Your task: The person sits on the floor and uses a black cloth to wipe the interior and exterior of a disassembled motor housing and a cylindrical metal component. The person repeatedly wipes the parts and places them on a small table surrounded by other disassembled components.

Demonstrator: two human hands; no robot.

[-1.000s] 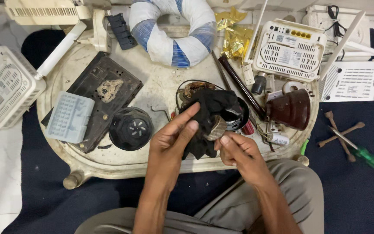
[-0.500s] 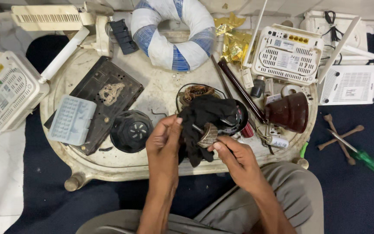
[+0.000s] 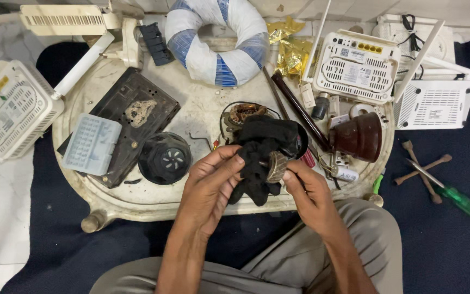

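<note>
My left hand (image 3: pixel 212 182) and my right hand (image 3: pixel 307 188) meet over the front edge of a cream round tray table (image 3: pixel 153 204). Between them is a black cloth (image 3: pixel 257 149) bunched around a small round metal motor part (image 3: pixel 276 166). The left fingers pinch the cloth against the part. The right thumb and fingers grip the part from the right side. Behind the cloth lies a copper-wound motor coil (image 3: pixel 244 112) with thin wires.
On the table lie a black round fan cover (image 3: pixel 165 158), a dark plate (image 3: pixel 131 117) with a pale blue plastic block (image 3: pixel 91 144), a brown cup-shaped piece (image 3: pixel 359 136), a blue-and-white wrapped ring (image 3: pixel 217 41). White router boxes (image 3: pixel 358 65) surround it. A green screwdriver (image 3: pixel 452 194) lies on the dark mat at right.
Both hands have drawn slightly toward me with the cloth and part. The left fingers have shifted along the cloth, and the round metal part now shows more clearly.
</note>
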